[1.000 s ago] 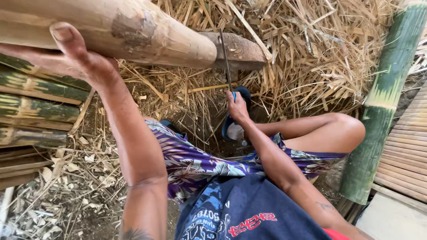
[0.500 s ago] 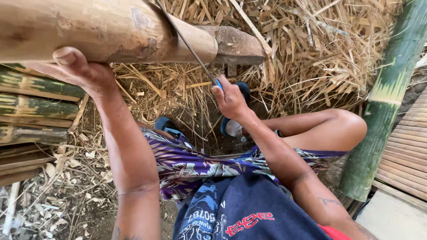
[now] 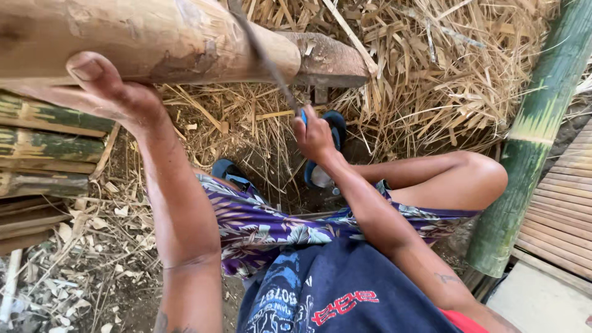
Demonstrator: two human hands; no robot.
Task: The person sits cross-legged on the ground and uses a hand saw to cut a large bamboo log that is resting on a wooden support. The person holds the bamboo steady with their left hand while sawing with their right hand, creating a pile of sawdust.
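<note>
Your left hand (image 3: 108,92) is cupped up under the thick tan bamboo pole (image 3: 148,40), thumb pressed against its near side and palm bearing on its underside, so it is grasping the pole from below. Your right hand (image 3: 314,135) is clenched around a blue handle (image 3: 303,116), only a sliver of which shows above the fist. From that handle a thin dark saw blade (image 3: 262,52) rises at a slant, up and to the left, and lies across the pole near its right-hand end; whether the teeth have bitten into the wood cannot be told from here.

The pole runs level across the top of the view, from the top left corner toward the middle. Its right end rests on a darker, weathered wooden block (image 3: 327,58) that sits against the straw heap (image 3: 444,68).

Below the pole, at the left edge of the ground, several split bamboo lengths (image 3: 43,145), green and yellowed, lie stacked side by side. Pale chips and shavings (image 3: 74,246) are scattered over the earth near the bottom left corner.

At the right edge a stout green bamboo stalk (image 3: 533,129) stands tilted, and just beyond it, in the bottom right corner, lies a slatted bamboo panel (image 3: 564,216).

Your bent right knee (image 3: 475,176) reaches toward the green stalk. A blue sandal (image 3: 330,148) shows just behind your right hand.
</note>
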